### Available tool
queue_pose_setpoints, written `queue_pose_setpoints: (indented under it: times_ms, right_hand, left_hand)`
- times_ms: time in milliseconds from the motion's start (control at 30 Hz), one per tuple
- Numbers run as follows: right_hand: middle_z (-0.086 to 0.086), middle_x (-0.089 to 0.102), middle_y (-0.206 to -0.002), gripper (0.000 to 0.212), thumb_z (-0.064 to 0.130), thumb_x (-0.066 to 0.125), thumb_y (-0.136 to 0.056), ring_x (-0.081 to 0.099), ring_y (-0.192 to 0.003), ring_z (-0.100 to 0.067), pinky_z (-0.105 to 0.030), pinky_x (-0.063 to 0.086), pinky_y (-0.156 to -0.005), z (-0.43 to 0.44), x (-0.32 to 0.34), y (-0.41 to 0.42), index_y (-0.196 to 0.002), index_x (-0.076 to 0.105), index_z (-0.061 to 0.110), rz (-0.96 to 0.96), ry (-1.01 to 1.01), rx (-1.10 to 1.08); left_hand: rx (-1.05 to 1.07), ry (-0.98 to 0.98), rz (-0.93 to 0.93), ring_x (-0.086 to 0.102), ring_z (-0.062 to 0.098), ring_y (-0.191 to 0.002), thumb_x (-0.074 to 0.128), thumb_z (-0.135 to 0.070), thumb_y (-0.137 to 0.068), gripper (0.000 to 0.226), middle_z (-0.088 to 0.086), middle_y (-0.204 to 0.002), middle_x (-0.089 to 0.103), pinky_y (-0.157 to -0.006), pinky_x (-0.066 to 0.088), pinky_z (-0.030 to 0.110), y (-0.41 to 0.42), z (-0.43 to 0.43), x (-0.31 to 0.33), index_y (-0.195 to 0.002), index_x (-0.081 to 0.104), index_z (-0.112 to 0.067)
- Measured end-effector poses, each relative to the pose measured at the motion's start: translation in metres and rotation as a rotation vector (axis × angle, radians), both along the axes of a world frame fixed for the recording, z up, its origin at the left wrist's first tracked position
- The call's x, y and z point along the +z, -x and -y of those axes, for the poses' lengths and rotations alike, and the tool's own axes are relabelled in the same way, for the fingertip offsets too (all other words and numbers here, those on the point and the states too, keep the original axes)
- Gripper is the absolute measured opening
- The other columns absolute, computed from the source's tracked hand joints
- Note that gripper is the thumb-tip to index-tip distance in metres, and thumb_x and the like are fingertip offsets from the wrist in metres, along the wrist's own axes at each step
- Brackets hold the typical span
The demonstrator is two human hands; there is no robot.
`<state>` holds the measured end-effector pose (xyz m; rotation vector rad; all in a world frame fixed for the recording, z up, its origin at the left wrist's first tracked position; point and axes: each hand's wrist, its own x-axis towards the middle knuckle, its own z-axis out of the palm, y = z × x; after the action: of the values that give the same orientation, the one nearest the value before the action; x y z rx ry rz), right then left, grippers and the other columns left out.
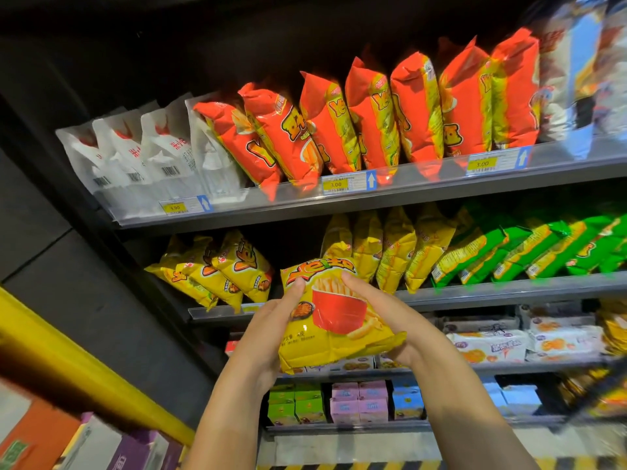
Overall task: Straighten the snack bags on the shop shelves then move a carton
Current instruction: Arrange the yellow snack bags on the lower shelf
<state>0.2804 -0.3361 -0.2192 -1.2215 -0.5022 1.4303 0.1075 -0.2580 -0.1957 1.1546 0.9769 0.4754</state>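
At frame centre, a yellow fries snack bag [330, 329] is held in front of the gap in the 2nd shelf [509, 290] row. The left hand [271, 329] & right hand [390, 317] are curled round its side edges, thumbs on the front. Prob. light, soft, air-puffed, w/ slippery film and crushable contents; best gripped at edges/seams, not squeezed.

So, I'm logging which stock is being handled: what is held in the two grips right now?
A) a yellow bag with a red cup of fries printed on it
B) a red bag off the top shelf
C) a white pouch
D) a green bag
A: the left grip and the right grip hold the yellow bag by its sides, in front of the second shelf.
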Motion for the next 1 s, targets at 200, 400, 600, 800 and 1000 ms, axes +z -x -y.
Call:
queue_pose_setpoints:
  times_ms: [200,400,600,800,1000]
  right_hand:
    - [-0.016,0.075,-0.125,0.049,0.038,0.073,-0.091,0.071,-0.118,-0.036,-0.056,0.049,-0.11,-0.003,-0.01,-0.001,-0.134,0.068,0.013,-0.104,-0.077,-0.053]
    - [-0.007,0.077,-0.122,0.044,0.027,0.072,-0.098,0.075,-0.112,-0.029,-0.057,0.056,-0.102,-0.007,-0.023,0.003,-0.139,0.057,0.024,0.093,-0.161,-0.154]
    - [0.008,0.072,-0.127,0.076,0.065,0.077,-0.077,0.074,-0.108,-0.012,-0.047,0.061,-0.095,-0.006,-0.009,0.021,-0.141,0.047,0.038,0.388,-0.236,-0.142]
    - [0.018,0.058,-0.141,0.043,0.038,0.042,-0.112,0.059,-0.114,0.006,-0.021,0.054,-0.092,-0.001,0.004,0.024,-0.155,0.04,0.039,0.494,-0.251,-0.007]
    - [0.015,0.059,-0.139,0.047,0.02,0.05,-0.11,0.072,-0.109,-0.007,-0.037,0.062,-0.092,0.003,0.009,0.023,-0.15,0.049,0.043,0.541,-0.331,0.017]
  left_hand:
    - [0.099,-0.201,-0.067,0.074,0.022,-0.112,0.075,-0.06,-0.083,0.071,0.0,-0.128,0.073,-0.095,0.061,0.045,0.001,0.0,-0.006,-0.141,0.056,-0.023]
    - [0.125,-0.507,-0.097,0.059,-0.003,-0.117,0.073,-0.036,-0.097,0.042,-0.019,-0.134,0.062,-0.088,0.054,0.025,0.005,0.003,-0.001,-0.136,0.057,-0.039]
    - [-0.06,-0.35,-0.082,0.059,-0.006,-0.111,0.061,-0.061,-0.089,0.058,-0.03,-0.129,0.054,-0.072,0.053,0.012,-0.005,0.019,0.009,-0.142,0.041,-0.052]
    - [0.023,-0.36,-0.097,0.063,0.001,-0.115,0.074,-0.077,-0.07,0.085,-0.024,-0.125,0.063,-0.097,0.058,0.035,-0.002,0.018,0.005,-0.144,0.042,-0.048]
    - [0.16,-0.254,-0.011,0.076,0.018,-0.106,0.084,-0.038,-0.086,0.066,-0.008,-0.117,0.077,-0.092,0.063,0.051,0.01,0.011,0.0,-0.143,0.051,-0.037]
